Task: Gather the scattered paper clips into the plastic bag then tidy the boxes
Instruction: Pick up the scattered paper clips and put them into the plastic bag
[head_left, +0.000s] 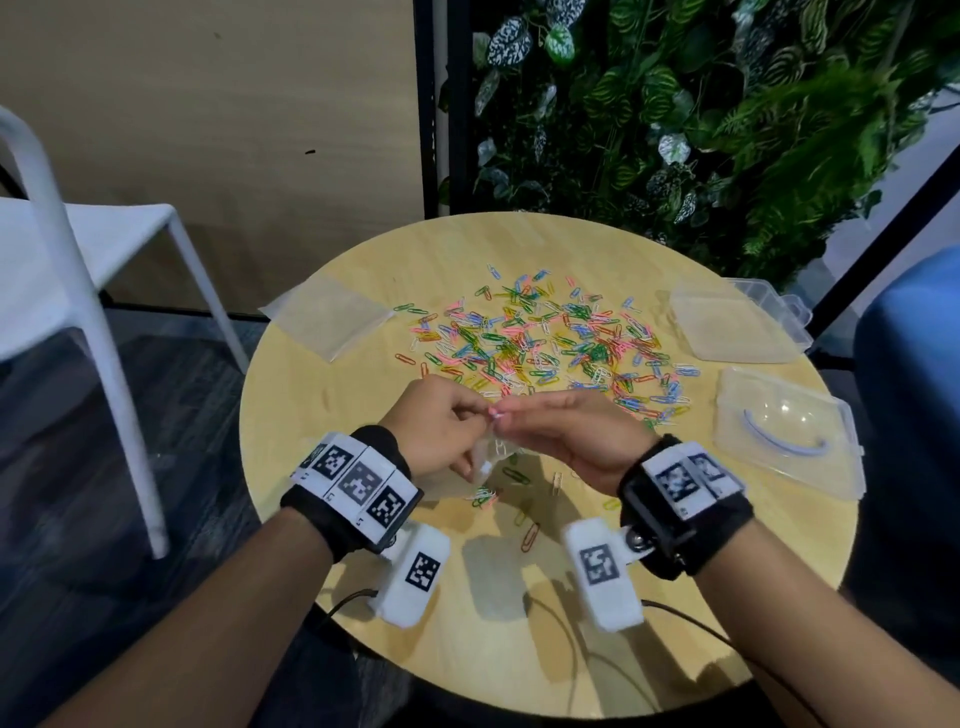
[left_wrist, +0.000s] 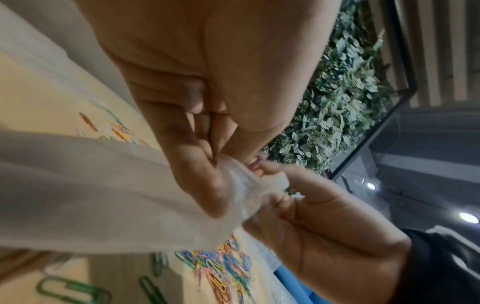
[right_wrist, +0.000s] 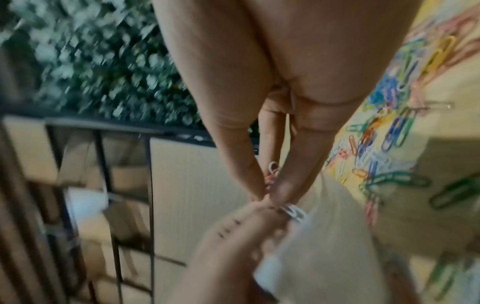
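Many coloured paper clips (head_left: 545, 338) lie scattered over the middle of the round wooden table (head_left: 363, 597). My left hand (head_left: 441, 421) grips the mouth of a clear plastic bag (head_left: 488, 457) just above the table; the bag (left_wrist: 103, 195) hangs below it. My right hand (head_left: 566, 431) pinches a few paper clips (right_wrist: 272, 174) between thumb and fingertips at the bag's opening, touching the left hand. A few clips (head_left: 483, 496) show through the bag's bottom. Two clear plastic boxes stand at the right: one far (head_left: 737, 325), one near (head_left: 789, 431).
A second flat plastic bag (head_left: 332, 317) lies at the table's far left. A white chair (head_left: 88, 249) stands to the left, a plant wall (head_left: 701, 119) behind, a blue seat (head_left: 914, 415) at the right. Loose clips (head_left: 530, 535) lie near my wrists.
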